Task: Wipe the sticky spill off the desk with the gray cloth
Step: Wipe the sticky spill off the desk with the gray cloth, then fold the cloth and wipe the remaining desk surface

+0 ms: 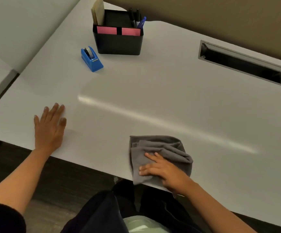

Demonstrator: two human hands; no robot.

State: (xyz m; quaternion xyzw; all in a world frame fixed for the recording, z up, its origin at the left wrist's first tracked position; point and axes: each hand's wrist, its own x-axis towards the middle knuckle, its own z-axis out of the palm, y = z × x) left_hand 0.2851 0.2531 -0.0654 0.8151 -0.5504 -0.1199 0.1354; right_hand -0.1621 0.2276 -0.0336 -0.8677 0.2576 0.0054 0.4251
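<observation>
Gray cloth (160,157), bunched at the desk's near edge, lies under the right hand (164,171), fingers flat and slightly spread. The left hand (50,127) braces flat, fingers together. Wiping seems underway; no spill shows, so the next stroke probably pushes beyond the fingertips across the pale, glossy desk (153,98). Tan wall behind.

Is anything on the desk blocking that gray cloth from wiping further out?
Nothing visible does. The gray cloth lies under the right hand at the near edge; the tape dispenser and organizer stand far back.
</observation>
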